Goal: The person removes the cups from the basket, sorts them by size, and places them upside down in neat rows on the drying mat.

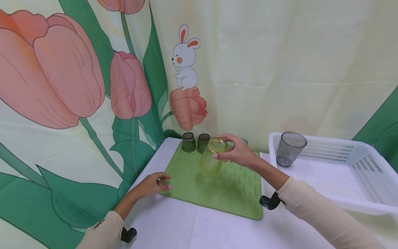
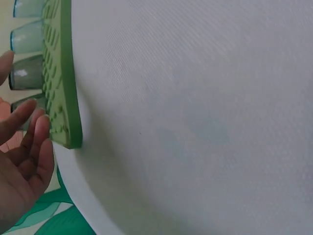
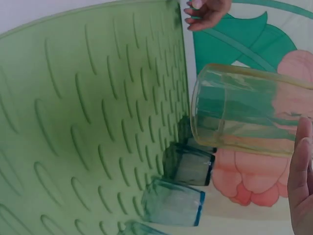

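My right hand (image 1: 237, 151) grips a clear yellow glass (image 1: 210, 162) near its upper end, fingers and thumb on either side. The glass hangs tilted over a ribbed green drying mat (image 1: 239, 199). In the right wrist view the fingers (image 3: 302, 181) are at the far end of the yellow glass (image 3: 244, 110). My left hand (image 1: 152, 185) hovers by the mat's left front corner, fingers loosely curled and holding nothing. Two dark grey glasses (image 1: 188, 142) stand along the mat's back edge. Beside them are blue-tinted glasses (image 3: 176, 201), mostly hidden behind my right hand in the head view.
To the right sits a white plastic basket (image 1: 323, 141) with slotted sides. A grey glass (image 1: 290, 148) leans inside its left end. White cloth (image 1: 186, 221) covers the table, and a printed curtain (image 1: 242, 69) hangs directly behind the mat and basket.
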Tool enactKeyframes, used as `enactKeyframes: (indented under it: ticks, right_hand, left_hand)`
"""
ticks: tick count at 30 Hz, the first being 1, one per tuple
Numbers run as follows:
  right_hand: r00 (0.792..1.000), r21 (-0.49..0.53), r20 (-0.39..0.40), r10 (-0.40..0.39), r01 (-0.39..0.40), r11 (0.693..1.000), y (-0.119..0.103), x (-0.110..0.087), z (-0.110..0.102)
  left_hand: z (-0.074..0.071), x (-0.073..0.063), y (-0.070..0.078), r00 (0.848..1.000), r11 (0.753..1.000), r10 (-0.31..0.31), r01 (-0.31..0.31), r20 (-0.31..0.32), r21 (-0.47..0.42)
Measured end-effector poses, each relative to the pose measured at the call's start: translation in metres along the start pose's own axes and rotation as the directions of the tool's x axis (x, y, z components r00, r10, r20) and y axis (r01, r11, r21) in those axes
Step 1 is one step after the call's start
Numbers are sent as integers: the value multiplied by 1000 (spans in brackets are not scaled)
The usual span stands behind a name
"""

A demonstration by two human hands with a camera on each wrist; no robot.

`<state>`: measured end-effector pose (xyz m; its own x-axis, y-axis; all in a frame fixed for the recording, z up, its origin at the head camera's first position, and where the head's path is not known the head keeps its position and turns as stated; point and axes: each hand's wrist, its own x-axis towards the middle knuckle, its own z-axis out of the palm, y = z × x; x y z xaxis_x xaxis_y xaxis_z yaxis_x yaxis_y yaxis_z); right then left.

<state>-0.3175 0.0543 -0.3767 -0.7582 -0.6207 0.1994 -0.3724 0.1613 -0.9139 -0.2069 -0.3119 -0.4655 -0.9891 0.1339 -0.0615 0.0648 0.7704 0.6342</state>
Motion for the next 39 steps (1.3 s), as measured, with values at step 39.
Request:
enactKeyframes:
  ticks: [39]
  right_hand:
    - [999,15,44,32,-33,999,27,115,79]
  left_hand:
    - [9,3,-17,995,993,-85,88,-46,74]
